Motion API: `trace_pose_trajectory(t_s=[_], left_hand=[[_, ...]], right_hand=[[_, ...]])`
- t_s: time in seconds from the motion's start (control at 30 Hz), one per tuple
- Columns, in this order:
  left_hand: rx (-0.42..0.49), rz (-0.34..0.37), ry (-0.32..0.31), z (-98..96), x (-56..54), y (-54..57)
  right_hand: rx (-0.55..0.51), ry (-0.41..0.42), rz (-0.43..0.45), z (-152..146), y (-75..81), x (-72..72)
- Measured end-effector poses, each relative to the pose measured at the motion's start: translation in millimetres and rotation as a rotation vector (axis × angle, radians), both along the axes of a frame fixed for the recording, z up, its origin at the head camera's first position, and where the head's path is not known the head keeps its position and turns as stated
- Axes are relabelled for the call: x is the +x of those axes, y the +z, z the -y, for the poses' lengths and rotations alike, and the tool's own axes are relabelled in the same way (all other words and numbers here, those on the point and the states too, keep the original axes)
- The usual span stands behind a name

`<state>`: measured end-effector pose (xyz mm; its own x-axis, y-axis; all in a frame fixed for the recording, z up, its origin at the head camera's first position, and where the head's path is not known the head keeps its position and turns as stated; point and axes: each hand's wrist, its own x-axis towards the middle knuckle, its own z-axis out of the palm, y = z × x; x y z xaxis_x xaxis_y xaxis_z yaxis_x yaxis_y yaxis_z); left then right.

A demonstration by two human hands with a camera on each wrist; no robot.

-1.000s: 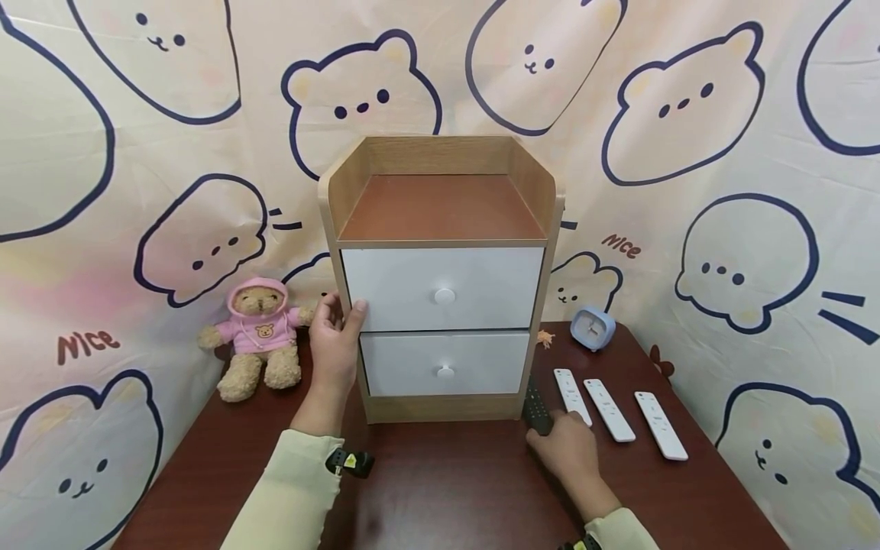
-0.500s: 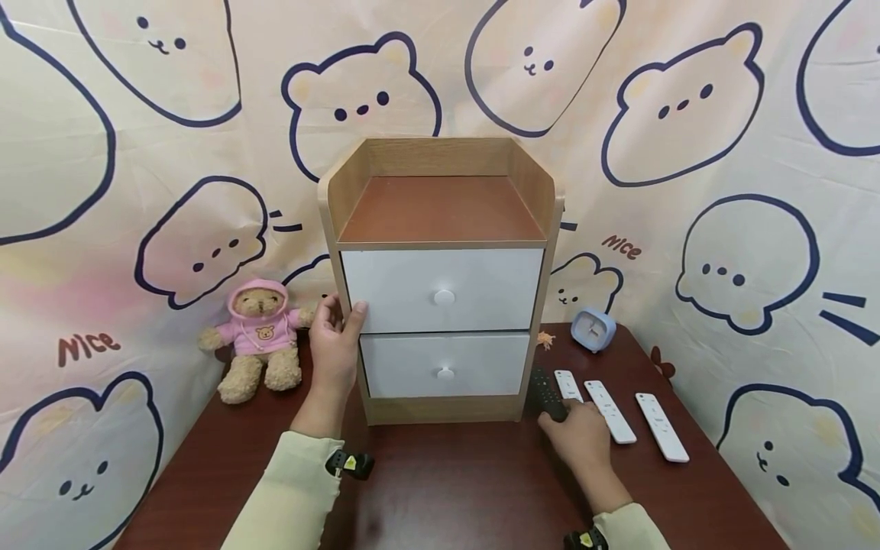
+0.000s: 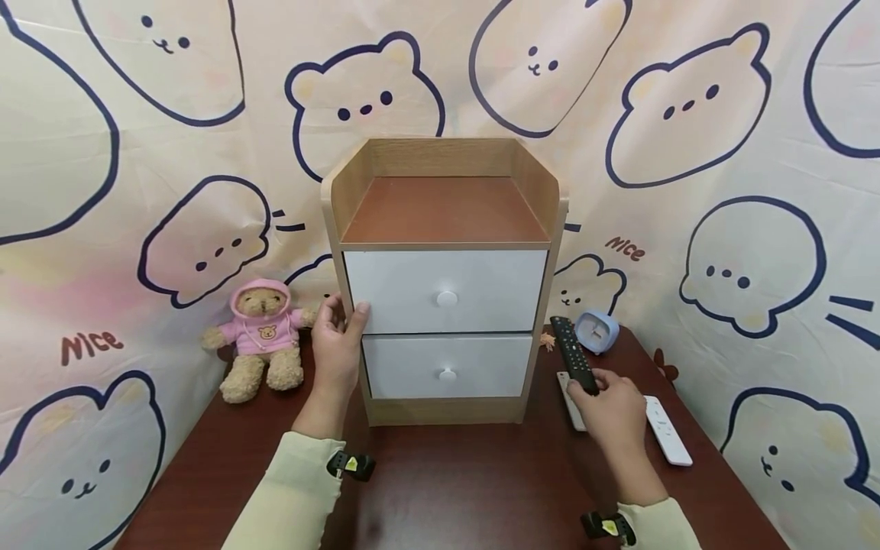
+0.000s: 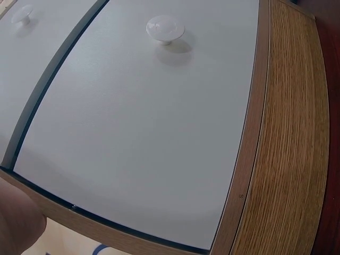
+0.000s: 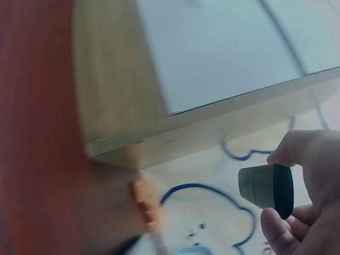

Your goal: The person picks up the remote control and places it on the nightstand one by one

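Note:
My right hand grips a black remote control by its near end, raised over the right side of the table. In the right wrist view the end of the remote control shows between thumb and fingers. A small wooden cabinet with two closed white drawers stands in the middle. My left hand holds its left side edge, thumb at the front and fingers along the side. Beneath the black remote lies a white remote control, partly covered. Another white remote control lies right of my right hand.
A teddy bear in a pink hoodie sits left of the cabinet. Behind the black remote are a blue clock and a small orange object. A cartoon-print cloth hangs behind the dark red table.
My right hand has lifted the black remote from beside the cabinet and moved it right and up, now covering the middle white remote. My left hand has stayed on the cabinet.

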<state>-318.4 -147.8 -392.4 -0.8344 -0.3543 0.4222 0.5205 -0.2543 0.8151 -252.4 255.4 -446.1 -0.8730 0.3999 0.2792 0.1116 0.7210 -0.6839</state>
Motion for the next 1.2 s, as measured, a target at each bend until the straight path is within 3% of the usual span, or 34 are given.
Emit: trace_pose_trajectory(t_s=[0.27,0.57,0.8,0.97,1.2], left_hand=[[0.003,-0.003,-0.001,-0.1,-0.5,-0.3],[-0.010,-0.003,0.001,0.2,0.9,0.8],[-0.017,-0.001,0.003,2.0,1.8,-0.5],[-0.018,0.004,0.011,4.2,1.5,-2.3],[-0.012,-0.019,-0.004,5.1,-1.7,-2.5]], right_hand=[[-0.091,-0.031,-0.157,4,53.0,25.7],[-0.244,0.000,-0.374,13,113.1,47.6],[-0.214,0.067,-0.574,33,161.1,53.1],[-0.216,0.150,-0.596,60,184.5,53.3],[-0.163,0.290,-0.518,102,204.2,39.9]])
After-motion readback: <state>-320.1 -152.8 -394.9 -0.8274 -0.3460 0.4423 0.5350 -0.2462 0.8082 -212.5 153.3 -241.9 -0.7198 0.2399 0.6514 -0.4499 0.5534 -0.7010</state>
